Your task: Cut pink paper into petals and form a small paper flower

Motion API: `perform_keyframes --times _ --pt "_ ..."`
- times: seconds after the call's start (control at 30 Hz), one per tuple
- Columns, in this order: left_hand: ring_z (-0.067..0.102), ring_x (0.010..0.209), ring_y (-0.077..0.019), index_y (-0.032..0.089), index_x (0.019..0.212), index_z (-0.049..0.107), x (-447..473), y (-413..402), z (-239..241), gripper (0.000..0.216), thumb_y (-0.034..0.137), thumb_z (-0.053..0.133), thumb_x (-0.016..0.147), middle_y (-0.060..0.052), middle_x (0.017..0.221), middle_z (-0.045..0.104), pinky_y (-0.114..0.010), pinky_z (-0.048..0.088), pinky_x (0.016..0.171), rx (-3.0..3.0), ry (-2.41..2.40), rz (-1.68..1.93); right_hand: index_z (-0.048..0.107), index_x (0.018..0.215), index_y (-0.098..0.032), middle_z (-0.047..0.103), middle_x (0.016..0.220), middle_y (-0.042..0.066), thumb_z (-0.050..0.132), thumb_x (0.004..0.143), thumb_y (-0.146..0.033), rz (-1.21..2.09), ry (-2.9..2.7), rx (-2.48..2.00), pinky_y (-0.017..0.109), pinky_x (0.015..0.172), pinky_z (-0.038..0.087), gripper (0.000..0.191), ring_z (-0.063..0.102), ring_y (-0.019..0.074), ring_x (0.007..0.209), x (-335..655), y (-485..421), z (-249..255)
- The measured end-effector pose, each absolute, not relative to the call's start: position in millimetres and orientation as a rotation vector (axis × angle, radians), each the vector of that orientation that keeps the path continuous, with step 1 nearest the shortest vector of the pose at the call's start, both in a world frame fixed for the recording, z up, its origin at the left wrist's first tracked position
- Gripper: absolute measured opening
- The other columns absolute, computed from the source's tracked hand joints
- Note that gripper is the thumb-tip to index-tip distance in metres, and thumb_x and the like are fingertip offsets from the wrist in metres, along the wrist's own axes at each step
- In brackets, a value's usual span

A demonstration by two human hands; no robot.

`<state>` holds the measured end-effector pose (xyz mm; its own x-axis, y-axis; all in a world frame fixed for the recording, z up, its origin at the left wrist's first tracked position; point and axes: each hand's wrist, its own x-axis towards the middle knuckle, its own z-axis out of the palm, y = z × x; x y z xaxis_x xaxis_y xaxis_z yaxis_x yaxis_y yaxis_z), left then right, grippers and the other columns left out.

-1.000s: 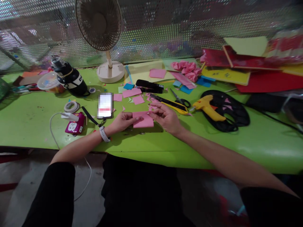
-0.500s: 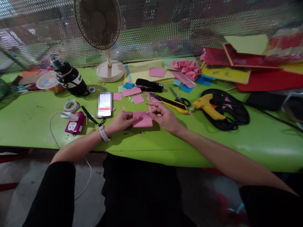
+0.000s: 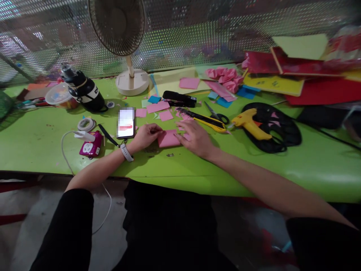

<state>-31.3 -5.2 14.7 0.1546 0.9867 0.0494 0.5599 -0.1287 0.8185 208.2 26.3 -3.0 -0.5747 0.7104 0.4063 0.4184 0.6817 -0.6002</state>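
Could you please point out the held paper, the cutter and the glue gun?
Held paper (image 3: 168, 139), head view, middle of its face.
Cutter (image 3: 208, 121), head view, handle.
Glue gun (image 3: 250, 122), head view, yellow body.

Phone left of held paper; fan behind phone; glue gun right of cutter.

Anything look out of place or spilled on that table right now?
Mostly litter: pink scraps lie strewn beside the knife, just beyond the right hand, like untidied offcuts. The glue gun lies on its side, partly over the black pad, rather than upright. The bottle appears tilted, though that may be lens distortion.
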Motion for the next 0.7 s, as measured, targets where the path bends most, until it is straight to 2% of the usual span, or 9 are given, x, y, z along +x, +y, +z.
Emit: perform_keyframes --times 0.1,0.2,0.27,0.4,0.53,0.7 --pt "0.064 0.073 -0.0139 0.012 0.087 0.073 -33.3 -1.3 12.5 0.016 0.028 0.069 0.089 -0.009 0.085 0.076 -0.025 0.049 0.064 1.766 1.517 0.834 0.059 0.145 -0.021 0.064 0.140 0.014 0.043 0.102 -0.060 0.446 -2.528 -0.692 0.061 0.114 0.042 0.060 0.057 0.0339 0.132 206.8 20.5 -2.5" --pt "0.065 0.074 -0.0143 0.013 0.087 0.072 -33.8 -0.1 12.6 0.013 0.025 0.069 0.088 -0.008 0.085 0.075 -0.025 0.049 0.066 1.764 1.524 0.834 0.041 0.158 -0.012 0.042 0.161 0.019 0.040 0.098 -0.071 0.392 -2.725 -0.617 0.060 0.122 0.033 0.084 0.041 0.0365 0.148 205.0 16.5 -6.8" --pt "0.065 0.072 -0.0142 0.013 0.086 0.072 -33.0 -0.9 13.7 0.012 0.024 0.069 0.088 -0.008 0.083 0.075 -0.026 0.048 0.065 1.774 1.544 0.821 0.032 0.161 -0.007 0.032 0.165 0.021 0.038 0.097 -0.074 0.358 -2.803 -0.608 0.060 0.124 0.029 0.092 0.033 0.0371 0.153 205.1 15.3 -9.9" --pt "0.063 0.070 -0.0142 0.014 0.087 0.073 -30.6 -3.3 15.5 0.013 0.025 0.066 0.089 -0.007 0.082 0.075 -0.026 0.046 0.064 1.865 1.590 0.795 0.027 0.164 -0.013 0.030 0.166 0.017 0.039 0.098 -0.072 0.303 -2.861 -0.606 0.059 0.126 0.025 0.089 0.029 0.0358 0.154 207.4 12.9 -12.2" --pt "0.064 0.077 -0.0161 0.016 0.086 0.074 -29.9 -3.4 14.4 0.011 0.021 0.065 0.089 -0.007 0.088 0.075 -0.028 0.047 0.070 2.066 1.661 0.733 0.027 0.164 -0.012 0.031 0.165 0.018 0.037 0.097 -0.074 0.289 -2.914 -0.615 0.058 0.126 0.026 0.091 0.029 0.0356 0.154 208.2 10.7 -13.0" --pt "0.063 0.080 -0.0180 0.013 0.086 0.073 -29.4 -3.5 12.2 0.014 0.020 0.063 0.092 -0.010 0.090 0.072 -0.029 0.048 0.072 2.177 1.688 0.668 0.018 0.166 -0.017 0.028 0.167 0.015 0.041 0.095 -0.076 0.246 -2.923 -0.553 0.056 0.126 0.027 0.095 0.031 0.0346 0.153 214.6 10.0 -15.8"
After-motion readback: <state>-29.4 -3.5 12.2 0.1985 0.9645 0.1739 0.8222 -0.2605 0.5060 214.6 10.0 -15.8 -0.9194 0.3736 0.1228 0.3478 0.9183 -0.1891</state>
